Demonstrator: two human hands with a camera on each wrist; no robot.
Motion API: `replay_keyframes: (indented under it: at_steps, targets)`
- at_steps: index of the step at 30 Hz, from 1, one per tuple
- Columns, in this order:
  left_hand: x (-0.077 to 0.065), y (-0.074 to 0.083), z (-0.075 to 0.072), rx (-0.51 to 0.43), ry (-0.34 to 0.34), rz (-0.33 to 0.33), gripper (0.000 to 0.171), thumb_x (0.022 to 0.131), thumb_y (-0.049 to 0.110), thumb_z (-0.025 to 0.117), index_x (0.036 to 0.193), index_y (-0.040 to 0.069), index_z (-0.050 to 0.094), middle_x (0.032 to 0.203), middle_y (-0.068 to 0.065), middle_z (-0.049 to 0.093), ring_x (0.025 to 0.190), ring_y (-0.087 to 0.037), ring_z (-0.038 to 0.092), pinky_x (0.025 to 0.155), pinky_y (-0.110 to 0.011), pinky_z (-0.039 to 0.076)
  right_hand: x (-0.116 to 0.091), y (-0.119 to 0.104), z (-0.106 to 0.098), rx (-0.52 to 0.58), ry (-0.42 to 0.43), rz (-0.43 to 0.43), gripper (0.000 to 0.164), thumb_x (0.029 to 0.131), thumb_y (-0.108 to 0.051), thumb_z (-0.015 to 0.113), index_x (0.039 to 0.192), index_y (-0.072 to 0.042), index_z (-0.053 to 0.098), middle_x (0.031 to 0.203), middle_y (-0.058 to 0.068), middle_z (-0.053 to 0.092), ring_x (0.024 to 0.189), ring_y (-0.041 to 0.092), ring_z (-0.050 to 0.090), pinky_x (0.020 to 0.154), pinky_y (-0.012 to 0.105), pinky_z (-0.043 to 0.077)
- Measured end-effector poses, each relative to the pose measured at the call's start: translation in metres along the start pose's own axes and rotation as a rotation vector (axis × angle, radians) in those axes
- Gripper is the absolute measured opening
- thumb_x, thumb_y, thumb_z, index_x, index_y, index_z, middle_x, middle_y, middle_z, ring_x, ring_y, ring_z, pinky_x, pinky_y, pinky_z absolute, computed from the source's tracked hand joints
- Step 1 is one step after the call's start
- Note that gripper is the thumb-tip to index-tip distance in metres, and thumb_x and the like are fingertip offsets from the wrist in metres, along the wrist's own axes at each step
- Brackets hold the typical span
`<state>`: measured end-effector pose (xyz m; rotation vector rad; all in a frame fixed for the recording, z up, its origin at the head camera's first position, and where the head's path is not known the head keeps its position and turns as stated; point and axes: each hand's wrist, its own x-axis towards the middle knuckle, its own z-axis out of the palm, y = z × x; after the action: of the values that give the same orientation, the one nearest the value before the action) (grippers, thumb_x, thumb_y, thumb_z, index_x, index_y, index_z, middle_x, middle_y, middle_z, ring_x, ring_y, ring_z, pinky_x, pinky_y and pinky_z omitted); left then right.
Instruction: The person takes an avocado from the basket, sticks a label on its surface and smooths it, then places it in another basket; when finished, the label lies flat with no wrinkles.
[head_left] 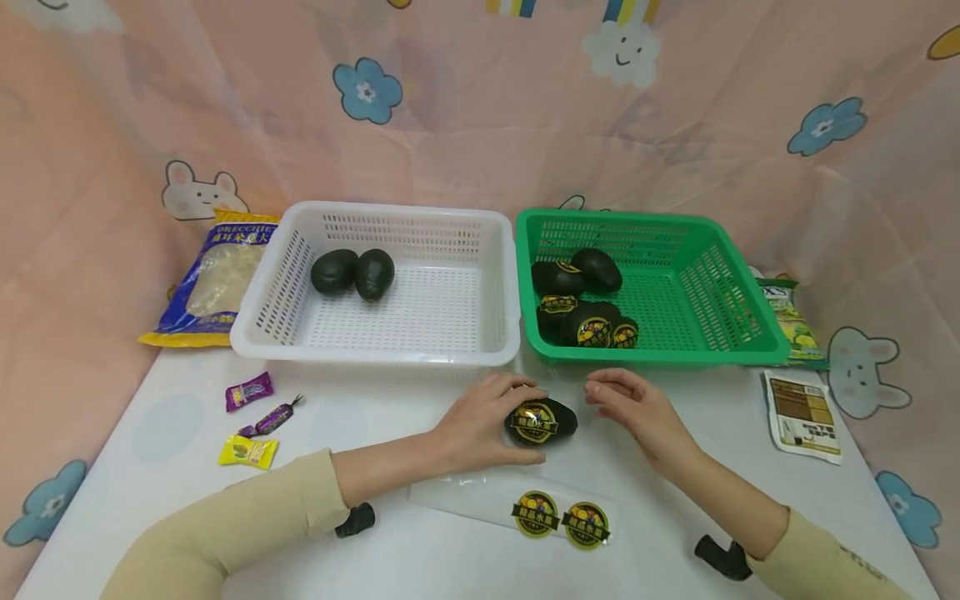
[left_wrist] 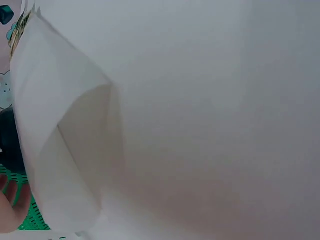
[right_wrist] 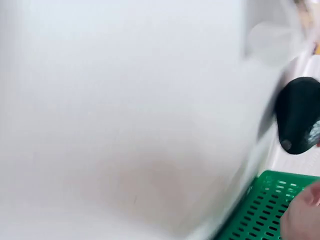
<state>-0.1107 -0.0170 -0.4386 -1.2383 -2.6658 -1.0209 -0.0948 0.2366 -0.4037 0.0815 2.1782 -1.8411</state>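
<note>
My left hand (head_left: 487,421) grips a dark avocado (head_left: 564,419) from its left side, thumb below and fingers over the top. A round black-and-gold label (head_left: 536,422) lies on the avocado's upper face. Just right of it, my right hand (head_left: 637,412) is held with loosely bent fingers and nothing between them. In the right wrist view, the avocado (right_wrist: 295,112) shows at the right edge, above part of the right hand (right_wrist: 302,215). Below the hands lies a label strip (head_left: 480,497) with two round labels at its right end.
A white basket (head_left: 375,358) with two unlabelled avocados stands behind the left hand. Beside it, a green basket (head_left: 675,357) holds several avocados, some labelled. Wrapped candies (head_left: 250,392) and a pasta bag (head_left: 217,283) lie left; a green packet (head_left: 795,325) and brown-white packet (head_left: 802,417) lie right.
</note>
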Motion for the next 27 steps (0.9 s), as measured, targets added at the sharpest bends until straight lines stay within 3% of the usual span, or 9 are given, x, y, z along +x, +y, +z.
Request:
replay_keyframes:
  at_steps: [2, 5, 7, 9, 15, 20, 23, 27]
  targets:
    - [0.004, 0.0, 0.0, 0.013, -0.043, 0.008, 0.077, 0.074, 0.051, 0.082, 0.137, 0.017, 0.053, 0.136, 0.0, 0.049, 0.125, -0.015, 0.045, 0.101, -0.03, 0.042, -0.002, -0.005, -0.007, 0.237, 0.034, 0.089, 0.034, 0.098, -0.023, 0.062, 0.121, 0.001, 0.055, 0.108, 0.002, 0.067, 0.102, 0.011, 0.063, 0.089, 0.023, 0.051]
    - [0.011, 0.001, 0.0, 0.045, -0.111, 0.029, 0.07, 0.075, 0.041, 0.082, 0.135, 0.019, 0.054, 0.132, 0.001, 0.052, 0.12, -0.014, 0.048, 0.096, -0.027, 0.045, -0.002, -0.011, -0.015, 0.538, 0.082, 0.131, 0.02, 0.099, -0.015, 0.059, 0.114, -0.003, 0.055, 0.105, 0.001, 0.067, 0.102, 0.009, 0.064, 0.091, 0.02, 0.049]
    - [0.015, 0.001, 0.0, 0.061, -0.153, 0.039, 0.063, 0.076, 0.033, 0.082, 0.132, 0.02, 0.056, 0.128, 0.002, 0.053, 0.115, -0.013, 0.05, 0.089, -0.025, 0.047, -0.001, -0.013, -0.018, 0.676, 0.12, 0.124, 0.017, 0.098, -0.011, 0.06, 0.111, -0.003, 0.052, 0.103, 0.003, 0.066, 0.099, 0.01, 0.065, 0.09, 0.019, 0.049]
    - [0.018, 0.002, -0.002, 0.064, -0.188, 0.042, 0.059, 0.075, 0.026, 0.082, 0.129, 0.021, 0.058, 0.123, 0.003, 0.055, 0.11, -0.012, 0.051, 0.083, -0.023, 0.047, 0.0, -0.014, -0.019, 0.742, 0.152, 0.104, 0.019, 0.096, -0.007, 0.061, 0.11, -0.002, 0.049, 0.101, 0.005, 0.066, 0.097, 0.011, 0.066, 0.09, 0.019, 0.049]
    - [0.018, 0.004, -0.007, 0.026, -0.243, 0.037, 0.059, 0.074, 0.028, 0.083, 0.128, 0.021, 0.058, 0.121, 0.005, 0.055, 0.108, -0.009, 0.051, 0.083, -0.02, 0.046, 0.001, -0.007, -0.019, 0.618, 0.185, 0.01, 0.025, 0.095, -0.002, 0.061, 0.114, 0.003, 0.046, 0.098, 0.004, 0.067, 0.096, 0.012, 0.068, 0.092, 0.023, 0.049]
    - [0.021, 0.013, -0.022, -0.091, -0.245, 0.055, 0.061, 0.075, 0.031, 0.083, 0.129, 0.021, 0.057, 0.122, 0.004, 0.054, 0.107, -0.008, 0.05, 0.086, -0.02, 0.045, 0.004, -0.001, -0.021, 0.539, 0.204, -0.034, 0.03, 0.094, -0.001, 0.062, 0.116, 0.004, 0.042, 0.097, 0.003, 0.068, 0.097, 0.012, 0.068, 0.095, 0.026, 0.047]
    - [0.037, 0.022, -0.043, -0.133, -0.218, 0.081, 0.062, 0.074, 0.031, 0.085, 0.128, 0.02, 0.058, 0.121, 0.005, 0.055, 0.106, -0.008, 0.051, 0.088, -0.022, 0.045, 0.006, 0.0, -0.023, 0.522, 0.208, -0.042, 0.031, 0.094, 0.0, 0.061, 0.117, 0.003, 0.04, 0.096, 0.002, 0.069, 0.098, 0.012, 0.068, 0.097, 0.028, 0.046]
    - [0.085, 0.028, -0.08, -0.102, -0.169, 0.119, 0.062, 0.072, 0.031, 0.086, 0.126, 0.018, 0.059, 0.12, 0.003, 0.056, 0.105, -0.009, 0.052, 0.089, -0.023, 0.044, 0.007, 0.004, -0.024, 0.514, 0.215, -0.041, 0.029, 0.094, -0.001, 0.061, 0.116, 0.003, 0.042, 0.094, 0.002, 0.069, 0.097, 0.013, 0.068, 0.096, 0.028, 0.047]
